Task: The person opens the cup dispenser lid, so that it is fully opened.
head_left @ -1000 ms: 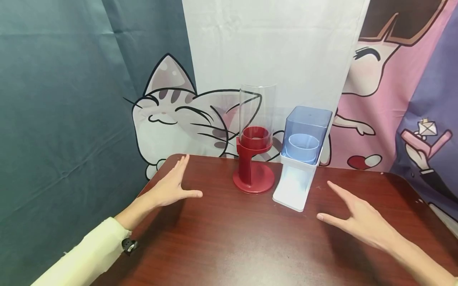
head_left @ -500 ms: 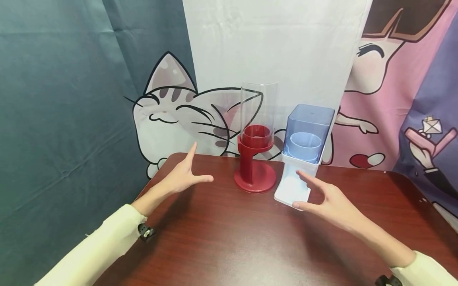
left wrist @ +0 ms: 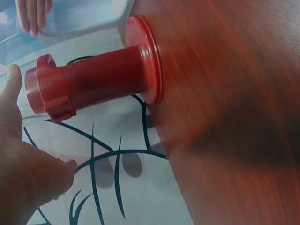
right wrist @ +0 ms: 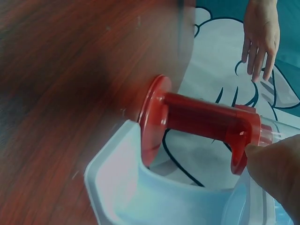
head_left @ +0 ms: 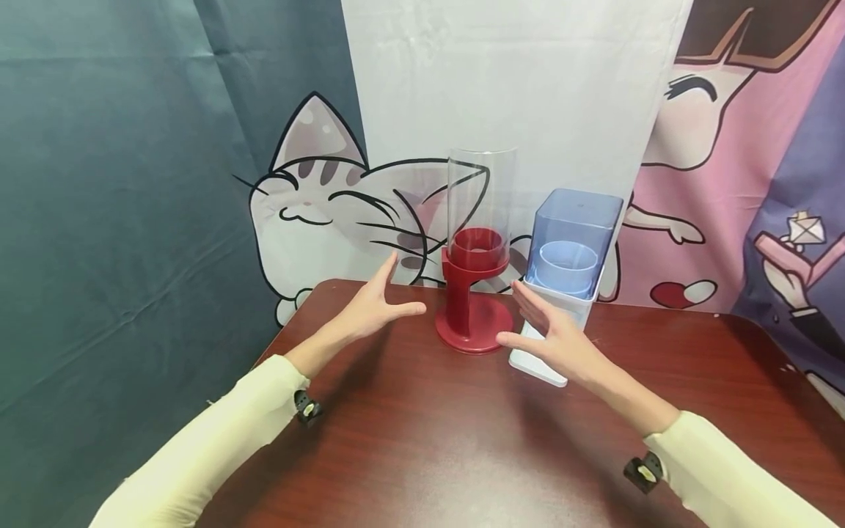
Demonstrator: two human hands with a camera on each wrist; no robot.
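Note:
A red stand (head_left: 458, 304) with a round base holds an upright clear tube (head_left: 482, 183) near the back of the table. Just right of it is a dispenser with a white base (head_left: 538, 367) and a translucent blue box top (head_left: 581, 220). My left hand (head_left: 366, 308) hovers left of the red stand, thumb and fingers spread and holding nothing. My right hand (head_left: 561, 341), also spread, is in front of the white dispenser and hides part of it. In the left wrist view, my left thumb (left wrist: 65, 173) stays apart from the red holder (left wrist: 93, 77).
The dark red wooden table (head_left: 429, 440) ends at a back edge just behind both dispensers. A cloth backdrop with a cartoon cat (head_left: 304, 205) hangs behind. Black wrist straps with small devices (head_left: 643, 471) are on both forearms.
Both hands have moved inward towards the red stand, the left to the right and the right to the left. Both dispensers keep their places on the table.

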